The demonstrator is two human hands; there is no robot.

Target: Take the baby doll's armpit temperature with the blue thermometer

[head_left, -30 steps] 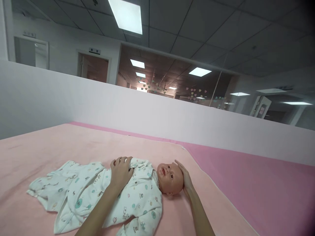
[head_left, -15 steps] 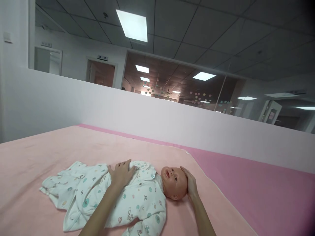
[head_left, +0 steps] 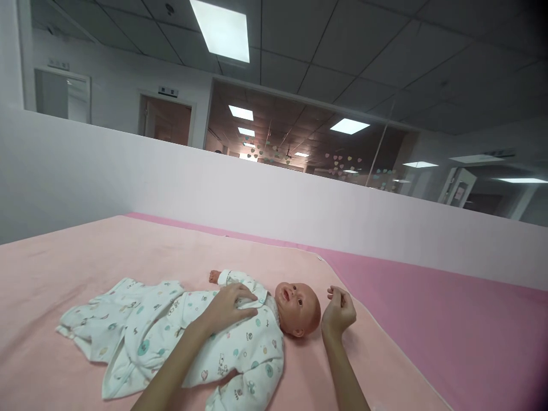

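Note:
A baby doll lies on its back, its head toward the right. It wears a white long-sleeved outfit printed with small animals and green dots, and the lower part spreads out flat to the left. My left hand rests on the doll's chest near the collar, fingers apart and holding nothing. Beside the top of the head, my right hand is raised with its fingers curled in. Nothing shows inside it. One small doll hand pokes out of the far sleeve.
A peach blanket lies under the doll, over a pink mat that shows at the back and right. A low white wall runs behind, with glass above it.
My right hand has come off the doll's head and curled its fingers. My left hand has slid right across the chest, uncovering the doll's far hand. The view has shifted slightly.

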